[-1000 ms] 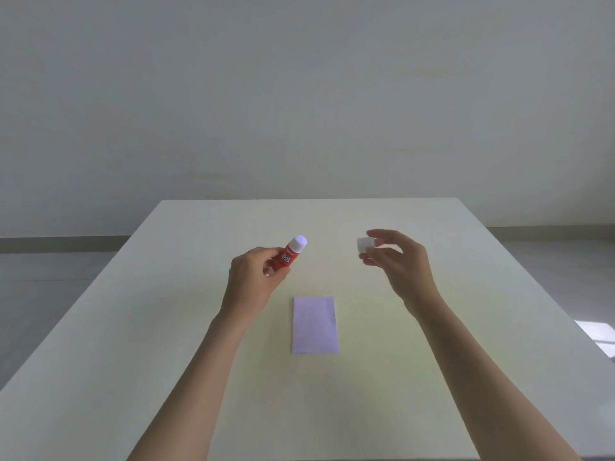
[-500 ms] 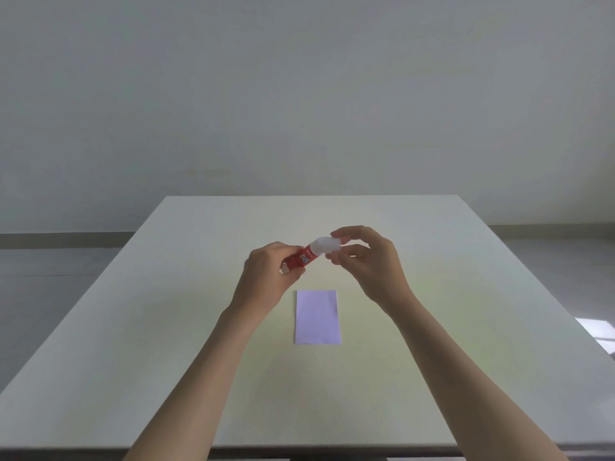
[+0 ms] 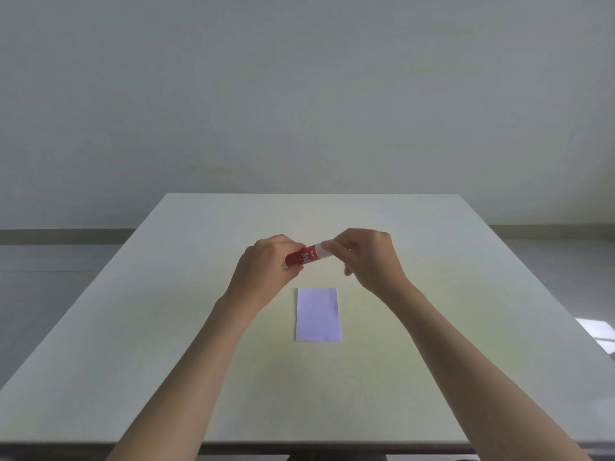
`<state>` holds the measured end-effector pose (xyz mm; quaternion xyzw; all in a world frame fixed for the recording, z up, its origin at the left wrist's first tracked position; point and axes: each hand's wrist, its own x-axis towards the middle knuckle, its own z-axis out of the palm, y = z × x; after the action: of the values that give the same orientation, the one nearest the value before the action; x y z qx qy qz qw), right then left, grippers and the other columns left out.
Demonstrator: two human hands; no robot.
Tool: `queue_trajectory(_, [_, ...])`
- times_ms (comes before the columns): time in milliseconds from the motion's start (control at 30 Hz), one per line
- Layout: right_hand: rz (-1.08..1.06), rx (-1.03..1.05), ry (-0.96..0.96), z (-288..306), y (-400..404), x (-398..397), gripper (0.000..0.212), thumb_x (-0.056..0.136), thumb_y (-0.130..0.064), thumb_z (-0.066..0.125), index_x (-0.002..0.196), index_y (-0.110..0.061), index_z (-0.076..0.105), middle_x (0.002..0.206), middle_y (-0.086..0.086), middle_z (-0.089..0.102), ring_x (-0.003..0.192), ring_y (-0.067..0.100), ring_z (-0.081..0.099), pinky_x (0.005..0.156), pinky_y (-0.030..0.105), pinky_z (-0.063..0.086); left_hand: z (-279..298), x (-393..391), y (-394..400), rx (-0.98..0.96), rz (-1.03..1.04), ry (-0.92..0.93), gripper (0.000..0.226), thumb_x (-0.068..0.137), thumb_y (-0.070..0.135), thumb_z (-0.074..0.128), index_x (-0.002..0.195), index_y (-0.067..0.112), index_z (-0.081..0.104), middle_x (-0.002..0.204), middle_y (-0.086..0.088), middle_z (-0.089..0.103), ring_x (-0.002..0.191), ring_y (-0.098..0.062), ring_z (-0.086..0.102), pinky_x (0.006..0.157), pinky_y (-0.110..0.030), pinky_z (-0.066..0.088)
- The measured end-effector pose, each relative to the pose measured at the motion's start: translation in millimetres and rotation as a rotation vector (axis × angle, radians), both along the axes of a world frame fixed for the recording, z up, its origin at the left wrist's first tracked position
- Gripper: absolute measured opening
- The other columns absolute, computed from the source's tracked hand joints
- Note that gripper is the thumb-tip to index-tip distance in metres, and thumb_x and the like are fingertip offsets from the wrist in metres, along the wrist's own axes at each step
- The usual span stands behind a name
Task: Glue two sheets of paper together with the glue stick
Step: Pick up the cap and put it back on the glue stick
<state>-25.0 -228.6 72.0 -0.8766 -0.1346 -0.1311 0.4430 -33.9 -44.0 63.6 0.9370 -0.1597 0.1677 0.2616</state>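
A red glue stick [image 3: 305,256] with white lettering lies nearly level in the air above the table, between both hands. My left hand [image 3: 266,269] grips its red body. My right hand [image 3: 366,257] is closed over its white cap [image 3: 322,249], which sits on the stick's end; most of the cap is hidden by the fingers. A pale lilac paper [image 3: 317,314] lies flat on the white table [image 3: 166,327], just nearer to me than the hands. It looks like one rectangle; I cannot tell whether it is two sheets.
The table's near edge runs across the bottom of the view. A grey wall and floor lie beyond the far edge. A bright patch of light [image 3: 599,334] falls on the floor at the right.
My right hand brought the white cap from the right onto the glue stick's tip and closed over it. The stick tilted from pointing up to nearly level.
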Motion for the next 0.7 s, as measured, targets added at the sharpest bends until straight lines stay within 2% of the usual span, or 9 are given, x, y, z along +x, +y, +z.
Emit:
queue_trajectory(33, [-0.041, -0.096, -0.014, -0.7, 0.1, 1.2, 0.033, 0.086, -0.038, 0.063, 0.075, -0.007, 0.069, 0.053, 0.001, 0.057, 0.047, 0.02, 0.056, 0.05, 0.028, 0.043, -1.0, -0.9, -0.3, -0.006, 0.001, 0.005, 0.02, 0.081, 0.015, 0.065, 0.098, 0.021, 0.072, 0.093, 0.002, 0.069, 0.08, -0.024, 0.062, 0.07, -0.039, 0.052])
queue_trajectory(100, [-0.058, -0.173, -0.026, 0.4, -1.5, 2.3, 0.033, 0.084, -0.047, 0.06, 0.085, -0.015, 0.07, 0.063, -0.004, 0.059, 0.053, 0.018, 0.054, 0.057, 0.032, 0.045, -2.2, -2.2, -0.5, -0.016, 0.005, 0.006, 0.019, 0.081, 0.016, 0.065, 0.098, 0.022, 0.072, 0.091, 0.001, 0.07, 0.078, -0.024, 0.062, 0.069, -0.039, 0.052])
queue_trajectory(200, [0.101, -0.096, 0.001, 2.4, -4.9, 2.2, 0.032, 0.082, -0.033, 0.069, 0.112, -0.025, 0.062, 0.084, -0.008, 0.061, 0.054, 0.007, 0.054, 0.056, 0.016, 0.043, -2.2, -1.1, 0.7, -0.032, 0.012, -0.005, 0.018, 0.08, 0.017, 0.066, 0.097, 0.021, 0.072, 0.088, 0.001, 0.07, 0.076, -0.024, 0.061, 0.067, -0.038, 0.052])
queue_trajectory(300, [0.06, -0.05, -0.018, 0.2, -1.0, 3.9, 0.015, 0.083, -0.03, 0.067, 0.091, -0.017, 0.067, 0.065, -0.008, 0.057, 0.045, 0.005, 0.044, 0.05, 0.018, 0.034, -2.3, -0.4, -0.3, -0.051, 0.009, -0.013, 0.019, 0.079, 0.017, 0.068, 0.096, 0.022, 0.072, 0.087, 0.001, 0.069, 0.075, -0.022, 0.06, 0.066, -0.037, 0.051])
queue_trajectory(367, [-0.075, -0.132, -0.031, -0.7, 1.5, 8.0, 0.032, 0.082, -0.044, 0.064, 0.078, -0.012, 0.066, 0.052, -0.01, 0.048, 0.046, 0.008, 0.04, 0.05, 0.025, 0.031, -3.8, -1.2, -1.9, -0.063, 0.006, -0.006, 0.02, 0.078, 0.017, 0.069, 0.097, 0.023, 0.072, 0.086, 0.002, 0.069, 0.074, -0.021, 0.061, 0.066, -0.036, 0.051])
queue_trajectory(467, [-0.005, -0.169, -0.025, 5.9, 0.9, 8.0, 0.035, 0.077, -0.05, 0.065, 0.09, -0.018, 0.067, 0.066, -0.006, 0.057, 0.055, 0.012, 0.048, 0.054, 0.03, 0.039, -6.7, -1.2, -0.7, -0.076, 0.015, 0.003, 0.02, 0.078, 0.017, 0.069, 0.098, 0.023, 0.072, 0.087, 0.001, 0.07, 0.076, -0.022, 0.062, 0.067, -0.036, 0.051])
queue_trajectory(567, [0.2, -0.155, -0.016, 8.3, -0.2, 5.9, 0.031, 0.082, -0.027, 0.07, 0.111, -0.022, 0.062, 0.08, -0.005, 0.06, 0.061, 0.015, 0.056, 0.065, 0.027, 0.047, -8.6, 1.4, 5.6, -0.072, 0.053, 0.008, 0.019, 0.079, 0.019, 0.07, 0.097, 0.022, 0.072, 0.087, 0.0, 0.07, 0.077, -0.023, 0.062, 0.068, -0.036, 0.052])
queue_trajectory(633, [0.137, -0.151, -0.024, 6.2, 4.0, 7.9, 0.017, 0.085, -0.027, 0.066, 0.098, -0.017, 0.067, 0.069, -0.003, 0.06, 0.059, 0.018, 0.054, 0.061, 0.031, 0.045, -9.8, 1.8, 7.8, -0.068, 0.058, 0.009, 0.018, 0.079, 0.018, 0.069, 0.096, 0.022, 0.072, 0.087, 0.0, 0.07, 0.076, -0.023, 0.062, 0.067, -0.036, 0.051])
queue_trajectory(700, [0.003, -0.173, -0.007, 5.1, 9.5, 11.8, 0.026, 0.084, -0.041, 0.063, 0.082, -0.015, 0.067, 0.054, -0.006, 0.053, 0.052, 0.015, 0.047, 0.053, 0.03, 0.037, -11.1, 0.9, 7.6, -0.079, 0.055, 0.014, 0.018, 0.078, 0.017, 0.07, 0.096, 0.022, 0.072, 0.087, 0.0, 0.07, 0.075, -0.022, 0.062, 0.068, -0.036, 0.052])
